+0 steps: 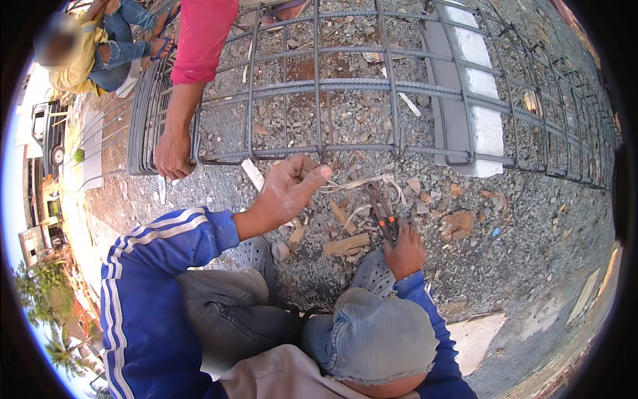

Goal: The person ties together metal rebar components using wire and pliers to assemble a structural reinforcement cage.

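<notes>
My left hand is closed in a pinch just below a crossing of bars on the near side of the rebar cage. What its fingertips hold is too small to make out. Lower and to the right, my right hand is closed around the handles of a pair of pincers with orange bands. Their jaws point up and away, over the gravel and apart from the cage. Pale strips lie between the left hand and the pincers' jaws.
A co-worker's hand in a pink sleeve touches the cage's left end, by bunched stirrups. A white-topped grey block runs under the cage. Wood scraps lie on gravel by my shoes. Another person sits far left.
</notes>
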Tool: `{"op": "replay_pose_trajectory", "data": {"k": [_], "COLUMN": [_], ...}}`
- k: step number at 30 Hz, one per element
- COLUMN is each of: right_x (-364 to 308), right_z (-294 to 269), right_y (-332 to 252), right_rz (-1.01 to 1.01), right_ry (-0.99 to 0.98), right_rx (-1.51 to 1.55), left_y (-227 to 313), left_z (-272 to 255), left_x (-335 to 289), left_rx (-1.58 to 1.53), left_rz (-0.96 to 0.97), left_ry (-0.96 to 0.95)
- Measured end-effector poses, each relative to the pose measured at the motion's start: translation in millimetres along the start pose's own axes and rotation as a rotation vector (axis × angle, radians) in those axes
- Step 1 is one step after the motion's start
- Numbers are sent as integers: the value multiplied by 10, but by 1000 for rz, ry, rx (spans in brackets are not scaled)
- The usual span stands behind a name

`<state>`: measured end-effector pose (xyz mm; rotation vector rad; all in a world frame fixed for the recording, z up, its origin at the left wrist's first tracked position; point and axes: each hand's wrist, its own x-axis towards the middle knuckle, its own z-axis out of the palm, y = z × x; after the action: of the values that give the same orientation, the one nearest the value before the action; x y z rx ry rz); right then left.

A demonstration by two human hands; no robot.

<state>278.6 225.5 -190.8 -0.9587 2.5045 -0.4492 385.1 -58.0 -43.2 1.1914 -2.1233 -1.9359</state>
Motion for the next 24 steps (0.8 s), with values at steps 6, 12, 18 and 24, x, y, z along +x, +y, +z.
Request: {"op": "replay_pose_trajectory", "data": {"k": [6, 12, 18, 24], "right_x": [163, 169, 55, 31], "right_z": [-64, -378, -1384, -1889], "right_y": [63, -260, -979, -1948], "right_rz": [-83, -10, 43, -49], "right_ry": [-77, -102, -255, -263], "right_rx": [55, 374, 469, 58], "left_y": [-167, -776, -882, -542], "left_z": [-41, 404, 1145, 891], "left_x": [-73, 218, 160, 50], "left_rx": [182, 336, -658, -955], "left_rz": [-281, -173, 173, 198], "left_ry": [-386, -462, -77, -106]}}
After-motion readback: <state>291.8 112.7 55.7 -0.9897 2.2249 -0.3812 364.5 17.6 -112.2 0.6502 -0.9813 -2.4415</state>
